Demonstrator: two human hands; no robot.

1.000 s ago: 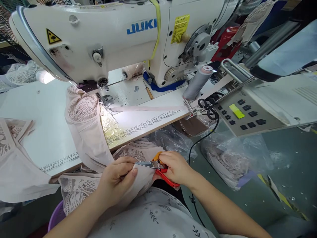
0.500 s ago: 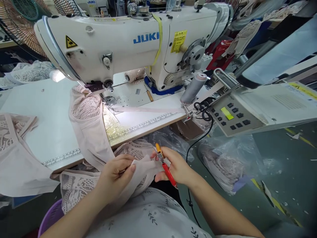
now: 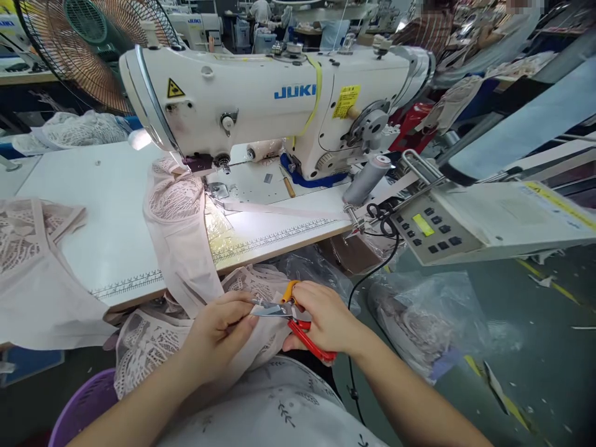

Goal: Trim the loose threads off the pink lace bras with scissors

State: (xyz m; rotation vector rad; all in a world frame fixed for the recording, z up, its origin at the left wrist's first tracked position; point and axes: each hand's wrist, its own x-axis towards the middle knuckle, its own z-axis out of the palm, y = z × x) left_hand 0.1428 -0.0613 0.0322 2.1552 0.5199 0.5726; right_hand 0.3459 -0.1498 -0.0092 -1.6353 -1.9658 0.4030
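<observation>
My right hand (image 3: pixel 323 316) grips scissors (image 3: pixel 307 338) with red and orange handles. Their blades point left and lie over a pale pink bra (image 3: pixel 261 351), the tips close to my left fingertips. With thumb and fingers pinched, my left hand (image 3: pixel 218 329) holds an edge of that bra above my lap. Lace parts of the bras hang below the table edge. Another pink lace bra (image 3: pixel 179 230) lies under the needle area of a white sewing machine (image 3: pixel 261 93), its lower part draping over the table's front edge.
More bra pieces (image 3: pixel 37 279) hang over the table (image 3: pixel 116 192) at left. A control box (image 3: pixel 437 226) and a grey thread cone (image 3: pixel 367 180) are at right, with a black cable (image 3: pixel 354 310) hanging down. A purple basket (image 3: pixel 88 403) stands lower left; a plastic bag (image 3: pixel 428 316) lies on the floor.
The scissors have turned in my right hand, so their blades now point left toward my left fingers. My left hand keeps its pinch on the bra. The view has tilted up a little.
</observation>
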